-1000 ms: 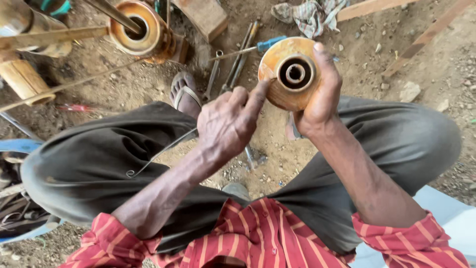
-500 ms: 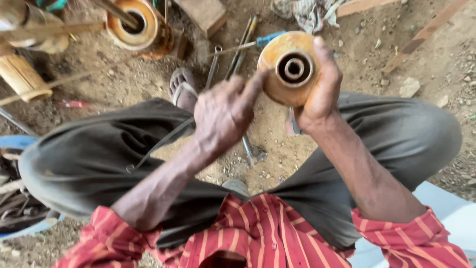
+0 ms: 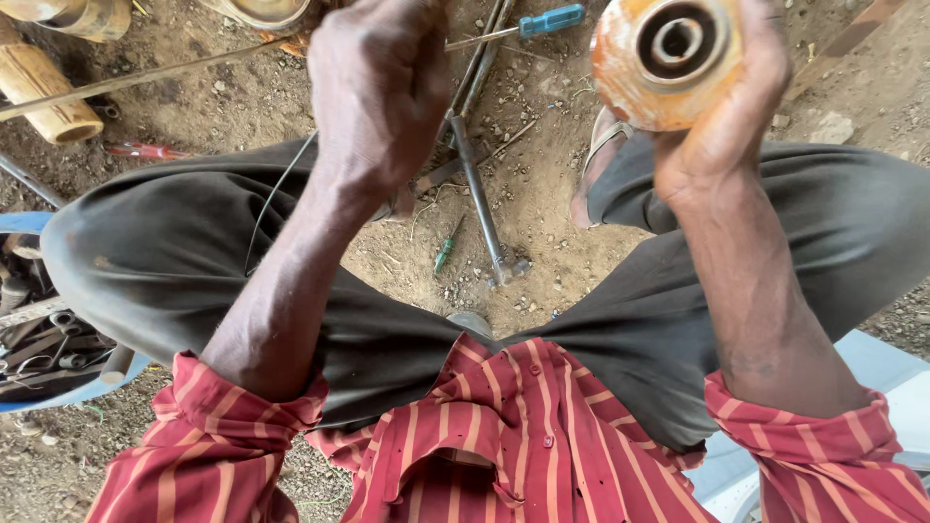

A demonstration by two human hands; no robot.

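Right hand (image 3: 727,126) grasps one orange drum (image 3: 659,58); left hand (image 3: 380,87) clenched on one thin wire (image 3: 266,208).

Left hand (image 3: 380,92) fingertips and orange drum (image 3: 668,60) top cut off by frame
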